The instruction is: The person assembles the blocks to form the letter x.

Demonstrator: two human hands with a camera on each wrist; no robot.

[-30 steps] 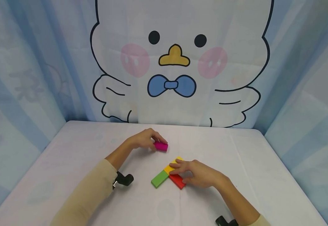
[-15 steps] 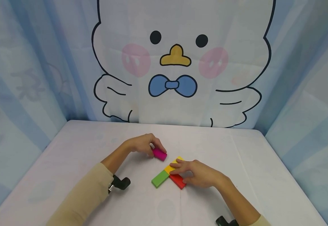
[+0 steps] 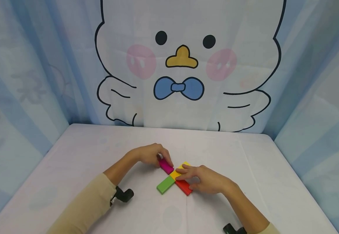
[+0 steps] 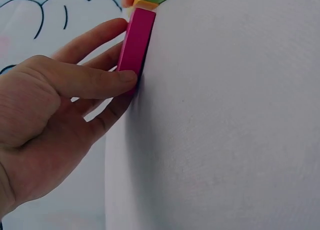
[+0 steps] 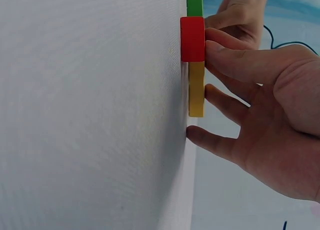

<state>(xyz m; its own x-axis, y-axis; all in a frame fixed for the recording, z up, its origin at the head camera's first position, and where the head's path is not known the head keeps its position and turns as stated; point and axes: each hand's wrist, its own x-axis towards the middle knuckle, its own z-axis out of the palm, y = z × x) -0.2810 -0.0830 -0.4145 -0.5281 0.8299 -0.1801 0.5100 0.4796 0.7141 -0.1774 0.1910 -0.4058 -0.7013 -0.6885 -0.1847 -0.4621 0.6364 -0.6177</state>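
In the head view my left hand [image 3: 153, 155] pinches a magenta block [image 3: 166, 166] between thumb and fingers. The block's near end is right beside where a green block [image 3: 165, 185] and a yellow block [image 3: 184, 164] meet end to end. A red block [image 3: 183, 188] angles off from that junction toward the near right. My right hand [image 3: 208, 180] rests on the group, partly covering the yellow block. In the right wrist view its thumb [image 5: 232, 60] touches the red block, and straight fingers lie at the yellow one.
The blocks lie on a white-covered table [image 3: 231, 152]. A curtain [image 3: 184, 110] with a cartoon bird rises behind the far edge, and blue-white curtains flank both sides. Black wrist mounts [image 3: 124, 195] hang under the forearms.
My left hand has brought the magenta block nearer and turned it, so its end now sits close to the yellow and green blocks. The right hand has stayed in place.
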